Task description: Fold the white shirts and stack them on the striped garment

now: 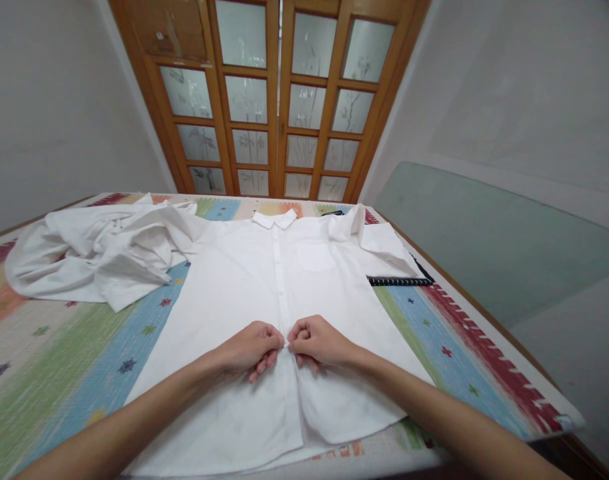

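A white collared shirt [234, 287] lies spread front up, its collar at the far end and its button strip running toward me. My left hand [257, 347] pinches the strip's edge low on the front. Right beside it, my right hand [317, 340] pinches the same spot from the other side, fingertips almost touching. Whatever button sits between the fingers is too small to make out. Below the hands the two front edges part slightly near the hem.
A crumpled white cloth [99, 250] lies at the left on the striped, patterned bedspread [74, 353]. Something black with a white-dotted edge [399, 281] shows under the right sleeve. A pale green panel [489, 227] leans at the right, and wooden glass-paned doors [279, 100] stand behind.
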A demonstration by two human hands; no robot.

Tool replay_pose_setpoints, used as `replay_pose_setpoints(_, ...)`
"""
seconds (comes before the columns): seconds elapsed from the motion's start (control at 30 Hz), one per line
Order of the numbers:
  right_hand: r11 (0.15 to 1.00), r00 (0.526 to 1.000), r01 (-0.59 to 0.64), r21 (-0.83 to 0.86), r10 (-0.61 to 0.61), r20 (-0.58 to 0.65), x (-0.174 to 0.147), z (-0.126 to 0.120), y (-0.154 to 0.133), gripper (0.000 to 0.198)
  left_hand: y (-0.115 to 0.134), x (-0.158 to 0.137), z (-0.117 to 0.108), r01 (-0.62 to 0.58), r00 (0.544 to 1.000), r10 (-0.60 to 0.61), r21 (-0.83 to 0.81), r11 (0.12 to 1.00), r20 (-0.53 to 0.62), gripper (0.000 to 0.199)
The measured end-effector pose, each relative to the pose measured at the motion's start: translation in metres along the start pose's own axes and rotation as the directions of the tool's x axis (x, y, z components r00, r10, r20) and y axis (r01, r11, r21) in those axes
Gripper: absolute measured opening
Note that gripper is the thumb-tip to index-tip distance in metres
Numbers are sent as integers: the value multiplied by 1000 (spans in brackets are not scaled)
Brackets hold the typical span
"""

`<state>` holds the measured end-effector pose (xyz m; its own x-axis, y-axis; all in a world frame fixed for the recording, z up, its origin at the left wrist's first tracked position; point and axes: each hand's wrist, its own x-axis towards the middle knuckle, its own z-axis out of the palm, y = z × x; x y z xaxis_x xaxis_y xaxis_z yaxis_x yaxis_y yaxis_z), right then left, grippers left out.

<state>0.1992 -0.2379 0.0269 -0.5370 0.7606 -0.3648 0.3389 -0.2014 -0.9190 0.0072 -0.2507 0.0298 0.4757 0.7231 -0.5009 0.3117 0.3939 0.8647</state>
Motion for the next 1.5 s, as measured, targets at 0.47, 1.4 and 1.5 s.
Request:
replay_pose_setpoints(0.47,982,996,-93,163,92,18,-1,-1,-9,8,-4,2,1,-24,1000,24,-23,999,19,34)
replay_pose_setpoints(1.4,971,997,-63,231,52,51,1,-4,-1,11,1,-6,0,-8,1000,12,-146,989,27,34)
replay_pose_setpoints(1.5,969,997,-63,240,48,65,1,-5,-1,14,1,-5,0,1,1000,3,-137,991,31,35)
